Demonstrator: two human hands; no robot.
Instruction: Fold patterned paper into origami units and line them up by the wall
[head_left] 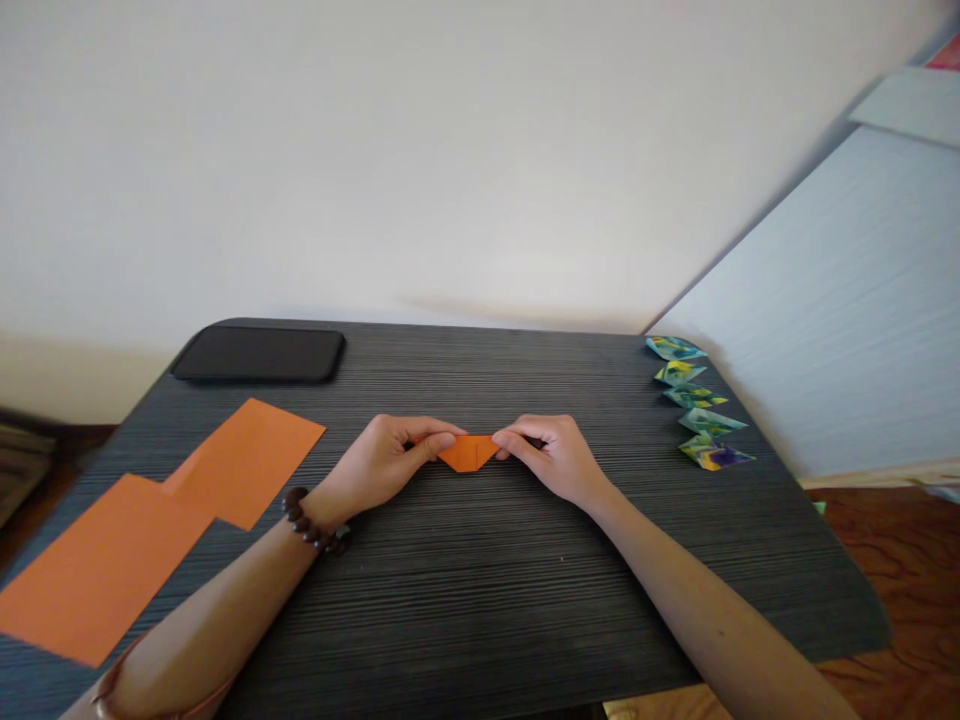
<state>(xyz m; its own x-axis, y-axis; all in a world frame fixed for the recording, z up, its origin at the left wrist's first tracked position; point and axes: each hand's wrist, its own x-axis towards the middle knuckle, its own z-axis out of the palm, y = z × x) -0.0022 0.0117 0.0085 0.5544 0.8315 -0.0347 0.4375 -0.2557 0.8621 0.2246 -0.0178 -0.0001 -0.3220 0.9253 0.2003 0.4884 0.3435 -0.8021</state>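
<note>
A small folded orange paper piece (469, 453) lies on the dark striped table (480, 580) near its middle. My left hand (386, 462) pinches its left end, fingers closed on the paper. My right hand (547, 455) pinches its right end in the same way. A dark bead bracelet (311, 525) sits on my left wrist.
Two orange paper sheets (244, 458) (97, 570) lie at the left of the table. A black phone (259, 354) rests at the back left. Several folded multicoloured paper pieces (701, 405) line the right edge. A pale bed surface (840, 300) stands to the right, a wall behind.
</note>
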